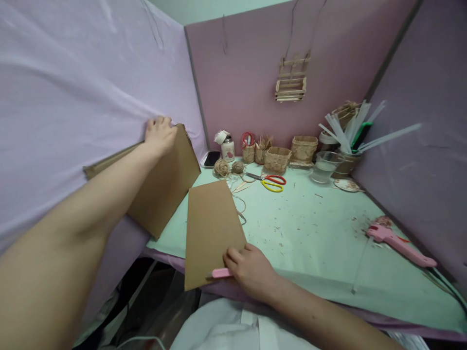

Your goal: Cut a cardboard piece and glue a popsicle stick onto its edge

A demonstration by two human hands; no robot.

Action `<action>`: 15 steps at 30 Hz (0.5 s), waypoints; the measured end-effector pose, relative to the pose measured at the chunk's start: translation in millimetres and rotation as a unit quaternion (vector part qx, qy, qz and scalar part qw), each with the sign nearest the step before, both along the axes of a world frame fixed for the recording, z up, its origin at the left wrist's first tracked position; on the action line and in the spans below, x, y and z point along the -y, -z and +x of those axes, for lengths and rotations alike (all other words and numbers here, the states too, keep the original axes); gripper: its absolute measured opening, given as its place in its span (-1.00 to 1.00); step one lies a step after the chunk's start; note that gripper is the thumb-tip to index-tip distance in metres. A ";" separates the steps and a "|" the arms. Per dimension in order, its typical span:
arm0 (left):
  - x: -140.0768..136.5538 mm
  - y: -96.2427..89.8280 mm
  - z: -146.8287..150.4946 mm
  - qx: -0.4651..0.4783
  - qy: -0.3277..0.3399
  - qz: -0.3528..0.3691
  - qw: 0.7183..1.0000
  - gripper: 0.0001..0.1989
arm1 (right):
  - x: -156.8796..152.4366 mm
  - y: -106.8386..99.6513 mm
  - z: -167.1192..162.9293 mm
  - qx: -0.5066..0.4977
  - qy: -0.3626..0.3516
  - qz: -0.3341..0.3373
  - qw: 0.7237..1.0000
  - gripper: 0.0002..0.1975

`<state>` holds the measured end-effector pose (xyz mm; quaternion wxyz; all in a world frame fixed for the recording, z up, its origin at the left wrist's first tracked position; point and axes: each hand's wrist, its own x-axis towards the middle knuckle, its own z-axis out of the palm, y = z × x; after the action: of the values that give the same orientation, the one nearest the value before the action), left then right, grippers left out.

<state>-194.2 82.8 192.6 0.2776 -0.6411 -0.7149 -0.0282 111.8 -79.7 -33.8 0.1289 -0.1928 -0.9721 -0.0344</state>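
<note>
Lavender cloth wall (73,73) left of the flat cardboard sheet (211,218). Mint table cover (310,253) under that sheet, spreading out to its right. Larger cardboard piece (164,189) stands tilted just left of the sheet; left hand (160,132) closed over its top edge, probably to stop it tipping and keep it off the sheet. Sheet lies flat, near end poking past the table's front edge, likely so the right hand (251,272) reaches it without stretching. That hand is at the sheet's near right corner, fingers curled round a pink-handled tool (221,273); whether they also press the sheet down, can't tell. Pink glue gun (397,243) well right of the sheet, presumably parked out of the way. Woven-look basket (277,159) beyond the sheet and to its right, seemingly kept back from the arms. Scissors (264,179) right of the sheet's far end, red and yellow handles pointing right. Twine ball (221,167) just beyond the far end. Tool tip sits over the sheet's near end, pointing left, held low, apparently for control; contact unclear.
</note>
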 end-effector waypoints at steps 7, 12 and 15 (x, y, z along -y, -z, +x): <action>3.3 -1.8 20.3 0.013 0.033 0.067 0.997 -0.65 | -20.0 -12.8 38.9 -0.243 0.010 0.097 0.965 -0.72; 9.4 4.4 29.0 0.062 -0.011 0.088 0.994 -0.66 | -30.6 -45.7 82.7 -0.465 0.178 0.071 0.864 -0.90; 12.7 5.1 29.0 0.090 -0.061 0.092 0.990 -0.65 | -23.9 -60.6 111.9 -0.545 0.295 0.076 0.781 -0.74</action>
<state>-165.2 70.1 187.5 0.2709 -0.5631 -0.7690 -0.1348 223.6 -55.8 26.8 0.6352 -0.4467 -0.6292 -0.0334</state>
